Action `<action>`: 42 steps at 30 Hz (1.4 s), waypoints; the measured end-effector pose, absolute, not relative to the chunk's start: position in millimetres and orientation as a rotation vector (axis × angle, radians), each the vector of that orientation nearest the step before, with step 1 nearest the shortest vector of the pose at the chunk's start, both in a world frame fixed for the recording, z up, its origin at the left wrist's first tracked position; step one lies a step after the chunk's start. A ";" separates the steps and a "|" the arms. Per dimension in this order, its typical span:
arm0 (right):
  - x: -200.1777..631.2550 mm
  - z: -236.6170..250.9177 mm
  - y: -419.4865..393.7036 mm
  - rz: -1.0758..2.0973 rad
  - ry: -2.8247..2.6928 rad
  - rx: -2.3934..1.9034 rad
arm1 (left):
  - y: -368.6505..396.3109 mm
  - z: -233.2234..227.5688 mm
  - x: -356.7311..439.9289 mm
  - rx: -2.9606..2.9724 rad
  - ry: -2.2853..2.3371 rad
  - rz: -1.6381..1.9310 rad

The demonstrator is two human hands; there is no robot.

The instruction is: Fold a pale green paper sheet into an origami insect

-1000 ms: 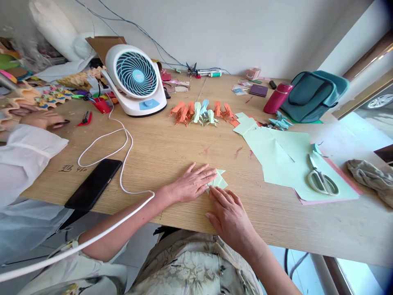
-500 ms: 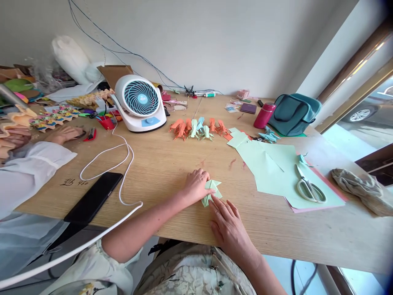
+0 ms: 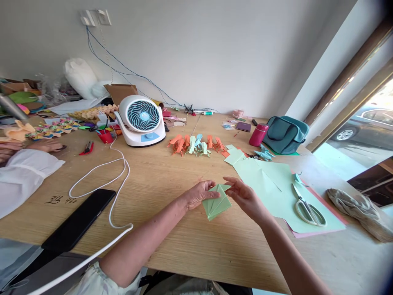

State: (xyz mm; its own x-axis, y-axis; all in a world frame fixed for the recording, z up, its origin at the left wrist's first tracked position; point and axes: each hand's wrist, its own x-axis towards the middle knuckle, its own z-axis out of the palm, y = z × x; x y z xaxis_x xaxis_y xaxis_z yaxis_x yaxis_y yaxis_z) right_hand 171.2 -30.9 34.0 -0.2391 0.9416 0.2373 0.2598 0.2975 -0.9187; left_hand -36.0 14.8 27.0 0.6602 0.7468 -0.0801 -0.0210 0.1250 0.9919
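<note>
A folded piece of light green paper (image 3: 218, 205), creased into a pointed diamond shape, is between my hands above the table's near part. My left hand (image 3: 201, 195) pinches its left side, thumb on top and fingers beneath. At its upper right corner, my right hand (image 3: 242, 192) has thumb and fingertips closed on the paper's tip. Beyond them stands a row of folded paper figures: orange ones (image 3: 177, 144) at both ends and pale green ones (image 3: 192, 144) with a blue one (image 3: 199, 139) between.
Green paper sheets (image 3: 260, 184) with scissors (image 3: 308, 211) lie right, near a pink bottle (image 3: 258, 135) and teal bag (image 3: 285, 135). Left are a fan (image 3: 143, 119), a white cable (image 3: 118, 196), a black phone (image 3: 79, 219) and another person's sleeve (image 3: 30, 174). A grey cloth (image 3: 357, 213) is far right.
The green paper was low against the table under both hands; now it is lifted and turned, showing a wider face. My right hand has moved from its lower edge to its upper right corner.
</note>
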 end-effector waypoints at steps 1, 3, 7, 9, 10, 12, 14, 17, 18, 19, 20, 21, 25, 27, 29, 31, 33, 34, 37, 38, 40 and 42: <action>168.0 33.9 -25.5 1.005 -1.763 -1.062 | 14.7 26.4 -36.4 1.307 0.636 0.619; 161.4 30.7 -18.8 1.029 -1.858 -0.987 | 13.3 22.7 -37.5 1.214 0.514 0.585; 153.4 20.9 -15.0 1.132 -1.794 -0.878 | 7.4 9.9 -37.9 0.963 0.319 0.495; 153.0 18.6 -16.4 1.240 -1.703 -0.839 | 3.7 4.7 -35.9 0.902 0.319 0.447; 153.4 18.2 -17.6 1.300 -1.650 -0.823 | 2.3 2.8 -34.4 0.889 0.329 0.428; 155.1 18.0 -20.5 1.421 -1.517 -0.811 | 1.6 0.1 -31.2 0.874 0.361 0.415; 156.7 17.4 -22.5 1.486 -1.377 -0.852 | 5.0 -2.5 -29.2 0.873 0.430 0.450; 157.8 14.6 -22.2 1.430 -1.227 -0.988 | 16.2 -7.5 -31.2 0.896 0.555 0.541; 157.9 13.3 -21.3 1.395 -1.192 -1.029 | 20.4 -8.8 -33.1 0.894 0.570 0.558; 158.0 11.9 -20.2 1.370 -1.164 -1.058 | 24.0 -9.5 -35.4 0.882 0.584 0.576; 158.0 10.3 -19.0 1.359 -1.143 -1.079 | 26.8 -9.6 -37.5 0.857 0.592 0.585; 158.0 8.7 -17.9 1.357 -1.126 -1.094 | 28.4 -9.1 -39.2 0.841 0.588 0.593; 156.8 3.0 -16.1 1.369 -1.083 -1.114 | 24.3 -5.8 -39.0 0.871 0.610 0.693; 155.3 1.3 -17.0 1.373 -1.095 -1.111 | 20.0 -6.4 -36.0 0.927 0.685 0.731; 153.3 0.4 -18.8 1.371 -1.143 -1.095 | 17.3 -8.5 -33.4 0.999 0.774 0.741; 151.6 -0.2 -20.6 1.368 -1.200 -1.064 | 16.1 -11.0 -32.0 1.074 0.843 0.744; 150.5 -0.7 -21.7 1.368 -1.240 -1.036 | 15.6 -13.1 -31.6 1.138 0.881 0.758; 150.3 -1.0 -22.0 1.369 -1.252 -1.027 | 15.2 -13.8 -31.5 1.167 0.891 0.769; 150.5 -2.0 -21.9 1.373 -1.270 -1.024 | 13.7 -15.3 -31.1 1.251 0.916 0.799; 150.7 -2.4 -21.8 1.376 -1.276 -1.029 | 13.2 -15.9 -30.9 1.276 0.923 0.807; 151.0 -3.4 -21.6 1.370 -1.286 -1.052 | 12.4 -17.4 -30.3 1.309 0.919 0.813; 151.2 -4.5 -21.4 1.344 -1.279 -1.076 | 12.2 -19.4 -29.5 1.306 0.883 0.809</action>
